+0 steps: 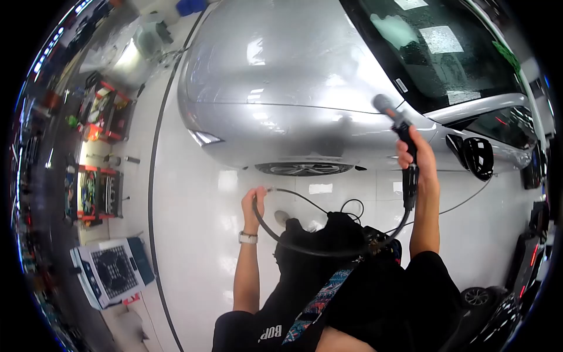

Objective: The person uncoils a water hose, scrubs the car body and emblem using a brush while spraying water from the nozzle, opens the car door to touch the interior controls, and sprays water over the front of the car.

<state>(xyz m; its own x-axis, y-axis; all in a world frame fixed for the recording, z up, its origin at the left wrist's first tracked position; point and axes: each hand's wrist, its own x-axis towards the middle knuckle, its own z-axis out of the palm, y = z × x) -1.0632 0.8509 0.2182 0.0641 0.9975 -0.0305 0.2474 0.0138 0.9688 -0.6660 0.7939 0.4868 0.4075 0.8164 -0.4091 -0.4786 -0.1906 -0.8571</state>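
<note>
Gripping black tool (404,136) in R hand (421,157) — wrapped round the handle, can't tell how tight. Closed in L hand (253,202) on hose (316,253), right by a small fitting (270,189). Holding tool up in front of silver car (275,70) as seen from head cam, b/w front wheel (304,169) and side mirror (480,158); can't tell the gap to paint, prob not touching. To do it well: hold an even standoff, move arm smoothly, don't knock bodywork w/ tip. Use L hand to manage slack & hold hose off paint; avoid sharp bends at handle's lower end. Pointing grey tip (382,104) up-left in view, away from torso, toward hood edge near windshield (469,70). Running long axis near-vertical in view along handle, then leaning left above fist — can't judge tilt in depth.
</note>
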